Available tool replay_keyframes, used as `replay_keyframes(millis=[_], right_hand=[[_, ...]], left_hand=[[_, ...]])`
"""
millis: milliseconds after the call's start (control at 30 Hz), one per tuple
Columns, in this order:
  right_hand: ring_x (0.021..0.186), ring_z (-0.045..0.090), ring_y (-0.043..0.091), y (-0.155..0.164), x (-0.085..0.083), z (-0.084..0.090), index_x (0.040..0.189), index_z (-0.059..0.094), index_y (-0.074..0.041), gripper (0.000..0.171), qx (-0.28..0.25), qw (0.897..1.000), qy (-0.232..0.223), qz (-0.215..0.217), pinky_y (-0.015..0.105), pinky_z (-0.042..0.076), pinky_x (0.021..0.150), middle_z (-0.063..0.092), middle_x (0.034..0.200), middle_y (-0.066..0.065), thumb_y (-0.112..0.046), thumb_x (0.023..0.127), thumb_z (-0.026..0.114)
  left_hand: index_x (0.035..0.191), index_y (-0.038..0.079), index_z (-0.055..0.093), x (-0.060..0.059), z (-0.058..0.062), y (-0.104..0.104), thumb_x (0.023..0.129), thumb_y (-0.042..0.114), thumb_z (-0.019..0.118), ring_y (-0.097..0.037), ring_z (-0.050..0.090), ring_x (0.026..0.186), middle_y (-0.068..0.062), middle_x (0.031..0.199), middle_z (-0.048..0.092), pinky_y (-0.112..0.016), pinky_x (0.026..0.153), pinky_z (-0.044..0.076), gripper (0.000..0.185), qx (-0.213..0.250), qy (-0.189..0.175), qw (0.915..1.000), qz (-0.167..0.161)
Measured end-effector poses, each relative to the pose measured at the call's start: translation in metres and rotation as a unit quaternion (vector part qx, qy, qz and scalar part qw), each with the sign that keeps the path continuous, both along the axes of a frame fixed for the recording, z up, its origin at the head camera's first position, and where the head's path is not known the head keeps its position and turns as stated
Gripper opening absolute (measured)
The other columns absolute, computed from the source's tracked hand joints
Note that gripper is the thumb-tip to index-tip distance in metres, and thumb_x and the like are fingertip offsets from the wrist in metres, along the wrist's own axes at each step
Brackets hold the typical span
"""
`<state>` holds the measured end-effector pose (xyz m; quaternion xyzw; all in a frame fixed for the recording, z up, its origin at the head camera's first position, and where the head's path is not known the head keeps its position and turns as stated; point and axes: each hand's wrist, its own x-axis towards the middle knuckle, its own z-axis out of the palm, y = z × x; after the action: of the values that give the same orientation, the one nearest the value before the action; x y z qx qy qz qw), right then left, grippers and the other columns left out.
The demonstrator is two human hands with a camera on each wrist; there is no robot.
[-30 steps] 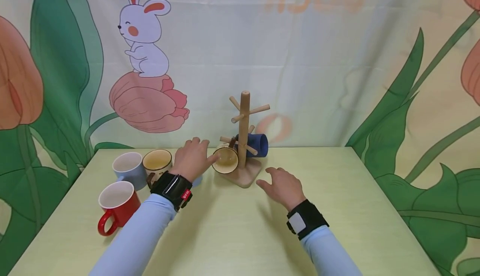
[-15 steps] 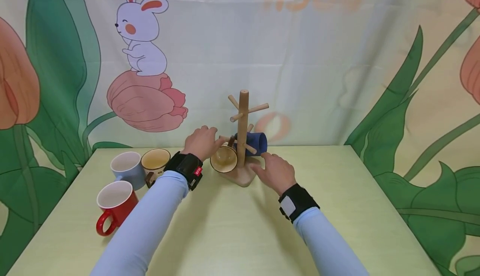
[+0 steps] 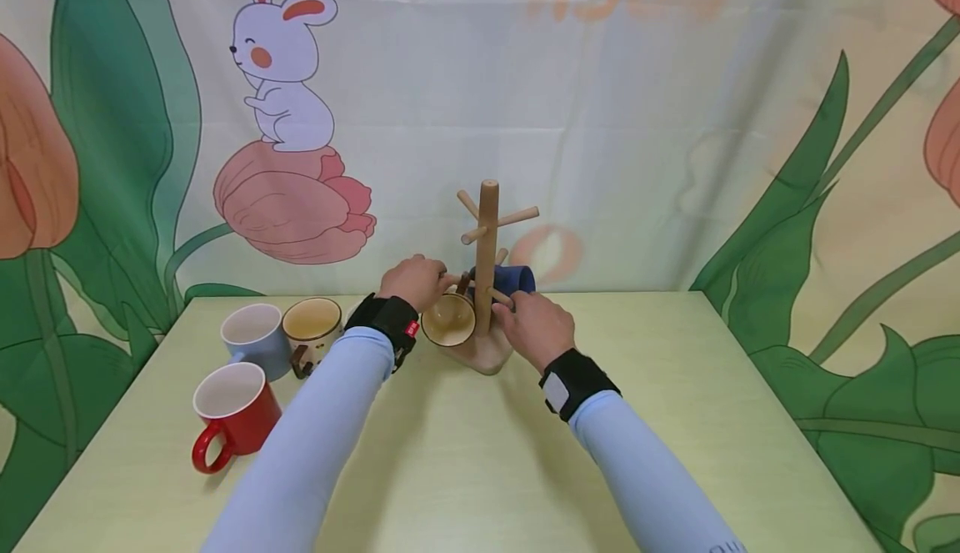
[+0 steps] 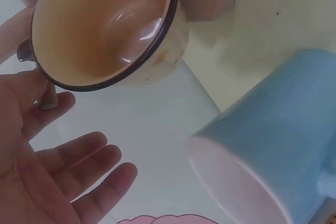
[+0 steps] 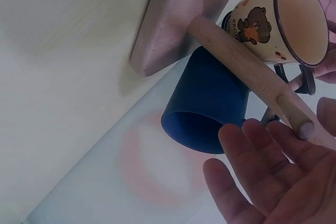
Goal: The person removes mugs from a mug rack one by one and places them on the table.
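A wooden mug tree (image 3: 487, 244) stands at the table's back. A cream mug with a dark rim (image 3: 448, 320) hangs on its lower left peg, a brown bear (image 5: 254, 25) printed on it. Behind the post hangs a dark blue mug (image 5: 207, 100), partly hidden in the head view. My left hand (image 3: 416, 281) pinches the end of the cream mug's peg (image 4: 49, 97) between thumb and index finger, its other fingers spread. At the lower right peg (image 5: 295, 118), my right hand (image 3: 538, 328) has that peg between thumb and curved fingers, close by the blue mug.
At the table's left stand a red mug (image 3: 238, 409), a light blue mug (image 3: 257, 340) and a cream mug with a brown handle (image 3: 312, 328). Another light blue mug (image 4: 273, 135), mostly hidden by my left arm in the head view, is near my left hand. A printed cloth (image 3: 637, 119) hangs behind.
My left hand has moved right, from beside the hanging cream mug to its peg. My right hand has moved in leftward and up to the lower right peg. The mug tree stands in place.
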<state>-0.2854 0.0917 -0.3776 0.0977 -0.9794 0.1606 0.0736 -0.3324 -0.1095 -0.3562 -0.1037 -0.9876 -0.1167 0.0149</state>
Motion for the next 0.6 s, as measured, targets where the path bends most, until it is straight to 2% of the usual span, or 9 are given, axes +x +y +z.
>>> replay_keyframes(millis=[67, 133, 367, 600], right_hand=[[0.06, 0.057, 0.021, -0.0012, -0.0012, -0.0002, 0.083, 0.062, -0.01, 0.039, 0.002, 1.0, 0.005, -0.001, 0.035, 0.043, 0.05, 0.056, 0.069, 0.004, -0.043, 0.102, 0.053], [0.058, 0.055, 0.02, -0.0021, -0.0022, -0.0009, 0.08, 0.061, -0.011, 0.039, 0.008, 1.0, 0.014, -0.004, 0.034, 0.041, 0.049, 0.053, 0.067, 0.003, -0.043, 0.102, 0.053], [0.057, 0.059, 0.023, -0.0044, -0.0049, -0.0058, 0.085, 0.067, -0.009, 0.036, 0.027, 0.998, 0.051, -0.007, 0.037, 0.046, 0.048, 0.056, 0.065, 0.004, -0.036, 0.103, 0.053], [0.058, 0.062, 0.025, -0.0066, -0.0079, -0.0091, 0.082, 0.066, -0.008, 0.035, 0.038, 0.997, 0.064, -0.008, 0.039, 0.048, 0.048, 0.056, 0.064, 0.004, -0.033, 0.103, 0.053]], left_hand=[[0.119, 0.007, 0.07, -0.0012, -0.0001, 0.0, 0.103, 0.039, 0.053, -0.029, 0.062, 0.102, -0.013, 0.105, 0.069, -0.047, 0.088, 0.053, 0.04, -0.007, 0.0, 1.0, -0.003], [0.12, 0.007, 0.07, -0.0019, 0.0002, 0.0007, 0.103, 0.038, 0.052, -0.029, 0.063, 0.101, -0.012, 0.105, 0.069, -0.047, 0.088, 0.053, 0.039, -0.014, -0.002, 0.9999, -0.005], [0.118, 0.008, 0.071, -0.0007, 0.0006, 0.0036, 0.103, 0.031, 0.054, -0.028, 0.066, 0.094, -0.011, 0.101, 0.071, -0.044, 0.083, 0.055, 0.032, -0.029, 0.007, 0.9995, -0.006], [0.114, 0.006, 0.069, 0.002, -0.0026, 0.0047, 0.103, 0.035, 0.052, -0.029, 0.067, 0.093, -0.012, 0.096, 0.07, -0.044, 0.081, 0.056, 0.035, -0.023, 0.019, 0.9995, 0.006]])
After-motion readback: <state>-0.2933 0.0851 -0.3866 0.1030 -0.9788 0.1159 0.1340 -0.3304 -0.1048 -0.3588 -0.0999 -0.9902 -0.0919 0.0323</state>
